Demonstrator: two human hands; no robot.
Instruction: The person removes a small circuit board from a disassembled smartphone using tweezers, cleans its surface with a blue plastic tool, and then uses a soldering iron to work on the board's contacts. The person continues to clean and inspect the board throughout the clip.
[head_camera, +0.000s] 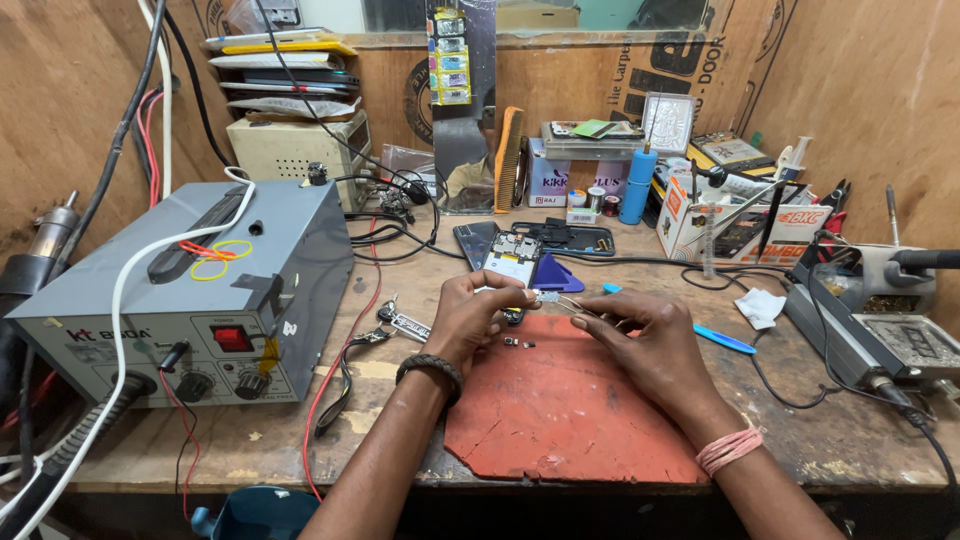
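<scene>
My left hand (470, 318) grips the lower end of an opened phone (513, 262) that lies face down at the far edge of a red mat (560, 420). Metal tweezers (558, 299) are pinched in my right hand (640, 335), their tips pointing left at the phone's lower edge. Two or three tiny dark parts (518, 342) lie on the mat just below my hands. A dark braided band sits on my left wrist and a pink band on my right.
A grey box-shaped bench machine (190, 290) with knobs and cables fills the left. A blue pry tool (720, 340) lies right of my hand. Soldering gear (880, 300) stands at the right. Another phone (470, 240), a phone frame (575, 238), boxes and bottles crowd the back.
</scene>
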